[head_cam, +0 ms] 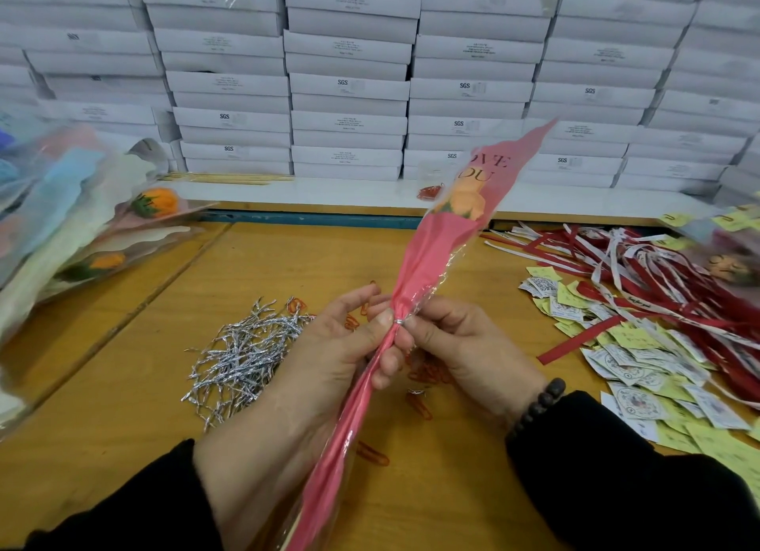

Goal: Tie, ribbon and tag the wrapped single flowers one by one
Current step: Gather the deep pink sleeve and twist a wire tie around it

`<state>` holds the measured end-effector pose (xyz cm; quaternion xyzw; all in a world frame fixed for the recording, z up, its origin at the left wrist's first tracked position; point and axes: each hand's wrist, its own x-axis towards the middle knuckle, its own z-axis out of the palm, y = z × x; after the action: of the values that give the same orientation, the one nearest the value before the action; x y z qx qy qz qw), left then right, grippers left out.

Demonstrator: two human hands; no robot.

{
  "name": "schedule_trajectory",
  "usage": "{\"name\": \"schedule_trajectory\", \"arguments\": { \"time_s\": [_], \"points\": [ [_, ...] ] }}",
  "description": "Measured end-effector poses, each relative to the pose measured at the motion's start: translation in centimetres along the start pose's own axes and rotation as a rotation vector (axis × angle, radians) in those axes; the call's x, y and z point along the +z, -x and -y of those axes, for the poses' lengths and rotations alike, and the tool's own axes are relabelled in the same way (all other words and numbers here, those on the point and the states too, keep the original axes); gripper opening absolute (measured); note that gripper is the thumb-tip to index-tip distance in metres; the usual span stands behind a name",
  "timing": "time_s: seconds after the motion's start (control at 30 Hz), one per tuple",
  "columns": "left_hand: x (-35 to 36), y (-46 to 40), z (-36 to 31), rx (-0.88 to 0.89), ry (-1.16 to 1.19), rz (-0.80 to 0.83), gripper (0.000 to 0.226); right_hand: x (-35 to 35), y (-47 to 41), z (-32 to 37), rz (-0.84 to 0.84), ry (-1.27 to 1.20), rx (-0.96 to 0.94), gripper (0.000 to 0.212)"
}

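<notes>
From the head camera, the pink wrapped flower (pixel 427 258) stood tilted in the middle, above the wooden table (pixel 288 258). The left hand (pixel 329 353) held its squeezed neck, fingers curled round it. The right hand (pixel 452 345) pinched the silver twist tie (pixel 399 322) wound there. A pile of silver ties (pixel 242 357) lay to the left. Red and white ribbons (pixel 658 287) and paper tags (pixel 641 382) lay to the right. White boxes (pixel 349 85) were stacked far behind.
</notes>
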<state>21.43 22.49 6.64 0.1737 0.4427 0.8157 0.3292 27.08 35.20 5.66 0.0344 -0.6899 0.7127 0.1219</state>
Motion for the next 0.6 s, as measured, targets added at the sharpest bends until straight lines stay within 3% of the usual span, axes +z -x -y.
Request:
{"name": "schedule_trajectory", "arguments": {
  "time_s": [0.1,0.27,0.43,0.6],
  "points": [
    [-0.02,0.04,-0.02,0.0,0.017,0.004,0.063,0.09,0.06,0.12,0.029,-0.041,0.026,0.036],
    [-0.11,0.04,-0.07,0.001,0.013,-0.006,0.061,0.05,0.07,0.3,-0.055,0.071,-0.104,0.009],
    [-0.14,0.15,-0.1,0.006,0.004,-0.042,0.054,0.73,0.05,0.35,-0.108,0.205,-0.164,0.027],
    [-0.27,0.0,-0.29,0.019,0.003,-0.073,0.045,0.65,0.15,0.26,-0.117,0.214,-0.145,0.012]
  ]
}}
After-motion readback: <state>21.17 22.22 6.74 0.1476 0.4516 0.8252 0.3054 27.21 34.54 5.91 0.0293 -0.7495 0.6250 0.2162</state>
